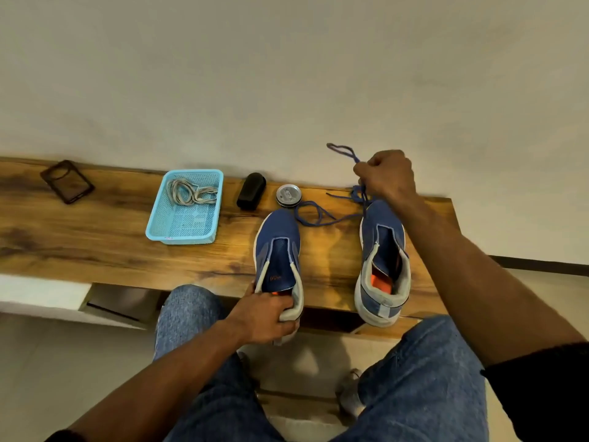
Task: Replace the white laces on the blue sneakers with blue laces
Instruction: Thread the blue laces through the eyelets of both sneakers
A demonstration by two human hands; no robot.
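Left hand [266,317] grips left sneaker [278,250] heel; right hand [387,175] pinches blue laces [314,215] raised.

Single head-worn wide-angle view, looking forward and steeply down from close above the seated person's knees; desk [95,244] spans 9 to 3 o'clock, wall toward 12 o'clock.

sneakers [278,247]: blue, grey collar | laces [314,215]: blue | basket [153,231]: light blue mesh
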